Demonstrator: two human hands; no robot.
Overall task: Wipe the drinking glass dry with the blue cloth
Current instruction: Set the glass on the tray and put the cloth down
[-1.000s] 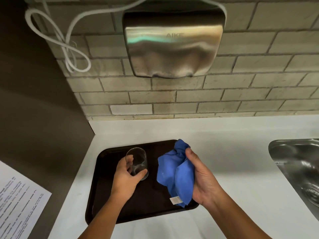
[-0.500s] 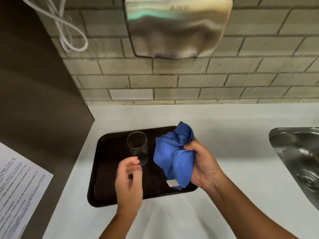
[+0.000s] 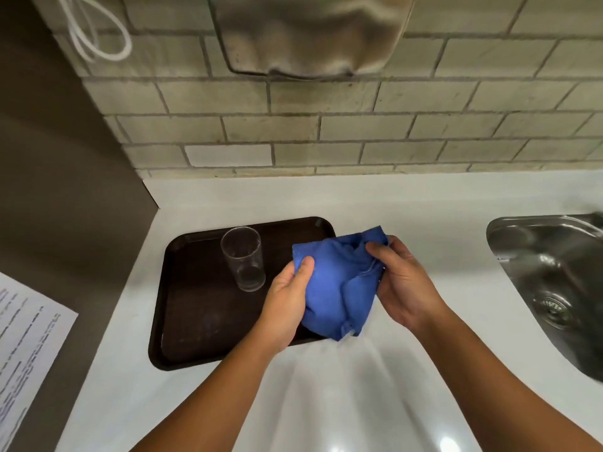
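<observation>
A clear drinking glass [image 3: 243, 258] stands upright on a dark brown tray [image 3: 195, 314], toward the tray's far middle, with nothing touching it. Just right of it, both hands hold the crumpled blue cloth [image 3: 336, 288] above the tray's right edge. My left hand [image 3: 287, 305] pinches the cloth's left side with the thumb on top. My right hand [image 3: 401, 285] grips its right side, fingers curled into the folds. The glass is a short gap left of my left hand.
The tray lies on a white counter [image 3: 408, 216]. A steel sink [image 3: 554, 282] is set in at the right. A brick wall with a metal hand dryer [image 3: 310, 34] rises behind. A dark panel and a printed sheet [image 3: 26, 347] are at the left.
My left hand let go of the glass, which stays standing on the tray, and moved right to take hold of the cloth. The view tilted down.
</observation>
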